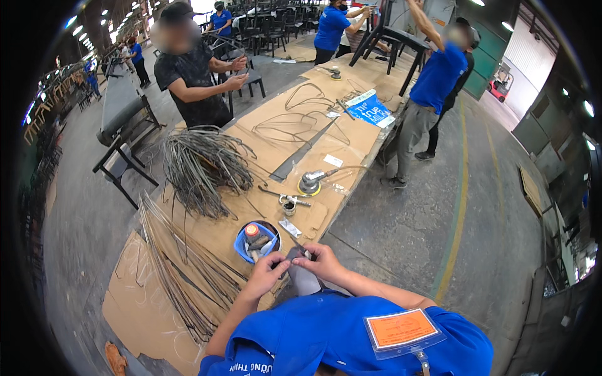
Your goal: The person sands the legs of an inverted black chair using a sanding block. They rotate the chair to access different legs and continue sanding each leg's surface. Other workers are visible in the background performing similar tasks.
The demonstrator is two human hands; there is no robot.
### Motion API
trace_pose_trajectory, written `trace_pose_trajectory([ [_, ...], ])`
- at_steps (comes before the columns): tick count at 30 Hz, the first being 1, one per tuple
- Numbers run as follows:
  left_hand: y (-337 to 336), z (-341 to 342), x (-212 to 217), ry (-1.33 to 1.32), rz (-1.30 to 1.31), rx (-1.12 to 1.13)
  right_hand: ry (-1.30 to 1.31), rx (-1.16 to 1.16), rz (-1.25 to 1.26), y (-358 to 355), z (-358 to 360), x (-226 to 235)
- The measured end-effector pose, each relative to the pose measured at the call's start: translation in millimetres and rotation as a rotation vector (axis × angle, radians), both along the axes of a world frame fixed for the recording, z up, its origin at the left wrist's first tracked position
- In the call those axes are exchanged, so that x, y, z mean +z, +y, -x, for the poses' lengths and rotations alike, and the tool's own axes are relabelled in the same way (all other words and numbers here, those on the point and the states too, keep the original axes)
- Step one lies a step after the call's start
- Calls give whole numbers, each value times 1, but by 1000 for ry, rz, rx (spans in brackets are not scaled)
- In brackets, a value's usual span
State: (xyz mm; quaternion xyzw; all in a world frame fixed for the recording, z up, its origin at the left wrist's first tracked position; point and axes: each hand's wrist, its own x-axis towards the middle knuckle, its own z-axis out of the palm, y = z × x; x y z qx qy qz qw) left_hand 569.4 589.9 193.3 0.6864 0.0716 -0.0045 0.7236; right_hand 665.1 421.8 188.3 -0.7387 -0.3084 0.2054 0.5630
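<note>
Close to my body, at the near end of the cardboard-covered table, both hands meet. My left hand and my right hand pinch a small dark grey piece between thumbs and fingers. It looks like a flat folded scrap; its exact kind is unclear. A thin dark strip runs up and away from the fingers. Below the hands hangs a smooth grey sheet, partly hidden by them. Just left of my hands sits a blue tub holding a red-topped container and small tools.
A tangled bundle of dark strands and long thin strips lie on the left. Farther along are a spray gun, a disc sander and a blue printed bag. Co-workers stand left and right, one handling a chair.
</note>
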Motion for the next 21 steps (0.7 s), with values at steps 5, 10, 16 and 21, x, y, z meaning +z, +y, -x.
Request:
trace_pose_trajectory([
  [5,30,7,-24,-117,49,381,-49,-161,-55,-18,-19,4],
  [10,89,23,-91,259,78,571,214,-361,32,-68,-46,1],
  [16,108,-5,-186,441,-235,415,291,-422,11,-95,-42,-24],
  [21,119,-44,-216,420,-697,541,269,-411,15,-91,-35,-29],
])
